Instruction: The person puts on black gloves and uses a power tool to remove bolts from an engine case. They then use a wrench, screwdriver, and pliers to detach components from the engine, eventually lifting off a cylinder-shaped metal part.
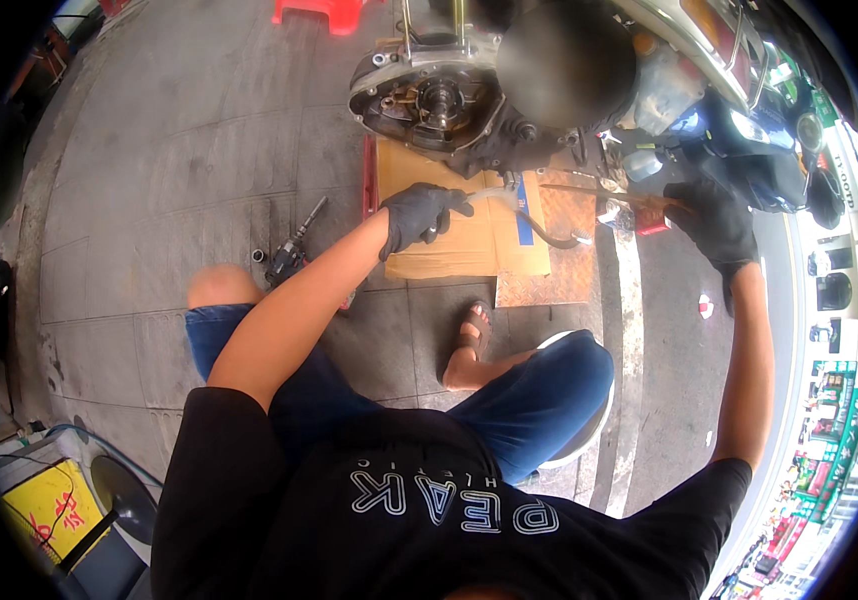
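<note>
My gloved left hand (pixel 417 213) is closed around the end of a pale item (pixel 489 197) at the middle, whose exact kind I cannot make out. A curved dark hose (pixel 549 234) with a metal end lies beside it over a cardboard sheet (pixel 439 250). My gloved right hand (pixel 711 222) is closed on a long, thin, brownish strip or rod (pixel 617 198) that extends leftward toward the pale item. Above both hands is a greasy engine (pixel 419 105) with an exposed round hub in its open casing; part of it is blurred.
Tools (pixel 289 250) lie left of the cardboard. A red stool (pixel 324 12) stands behind. A rusty metal plate (pixel 539 290) is under the cardboard. A scooter (pixel 749 140) is at upper right, a street at far right, and equipment with a yellow panel (pixel 39 490) at lower left.
</note>
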Demonstrator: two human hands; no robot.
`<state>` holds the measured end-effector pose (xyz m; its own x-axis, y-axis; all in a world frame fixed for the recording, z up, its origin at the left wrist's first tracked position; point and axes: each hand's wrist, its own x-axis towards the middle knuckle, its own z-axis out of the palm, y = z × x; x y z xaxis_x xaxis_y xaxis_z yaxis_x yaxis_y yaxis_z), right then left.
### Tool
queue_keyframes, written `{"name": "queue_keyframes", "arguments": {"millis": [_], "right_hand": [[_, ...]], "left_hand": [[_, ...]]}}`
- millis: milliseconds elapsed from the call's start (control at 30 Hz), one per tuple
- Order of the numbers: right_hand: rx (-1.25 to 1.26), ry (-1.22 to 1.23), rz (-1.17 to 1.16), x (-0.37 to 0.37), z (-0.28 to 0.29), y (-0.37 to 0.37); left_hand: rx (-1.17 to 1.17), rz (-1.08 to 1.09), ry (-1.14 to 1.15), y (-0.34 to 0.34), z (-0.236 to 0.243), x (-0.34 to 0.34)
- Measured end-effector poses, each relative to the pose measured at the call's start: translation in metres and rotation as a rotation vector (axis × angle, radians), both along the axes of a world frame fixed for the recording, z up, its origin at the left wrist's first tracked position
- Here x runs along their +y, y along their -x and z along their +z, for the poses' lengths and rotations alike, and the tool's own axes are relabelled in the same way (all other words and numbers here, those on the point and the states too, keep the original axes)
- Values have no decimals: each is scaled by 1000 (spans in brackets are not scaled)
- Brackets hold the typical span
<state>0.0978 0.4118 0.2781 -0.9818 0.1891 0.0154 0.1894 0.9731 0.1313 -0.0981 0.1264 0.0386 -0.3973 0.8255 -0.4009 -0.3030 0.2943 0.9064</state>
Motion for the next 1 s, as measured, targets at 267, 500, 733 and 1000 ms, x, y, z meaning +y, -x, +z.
{"name": "queue_keyframes", "arguments": {"millis": [267,500,733,1000], "right_hand": [[143,-200,340,-57,24,21],[-39,-325,500,-79,34,46],[-179,-109,434,-115,44,128],[367,903,94,-140,25,169]], "left_hand": [[-51,39,-34,2,-9,3],[-33,64,-34,4,-11,1],[-14,53,-21,3,-3,-6],[-92,34,-69,4,-13,3]]}}
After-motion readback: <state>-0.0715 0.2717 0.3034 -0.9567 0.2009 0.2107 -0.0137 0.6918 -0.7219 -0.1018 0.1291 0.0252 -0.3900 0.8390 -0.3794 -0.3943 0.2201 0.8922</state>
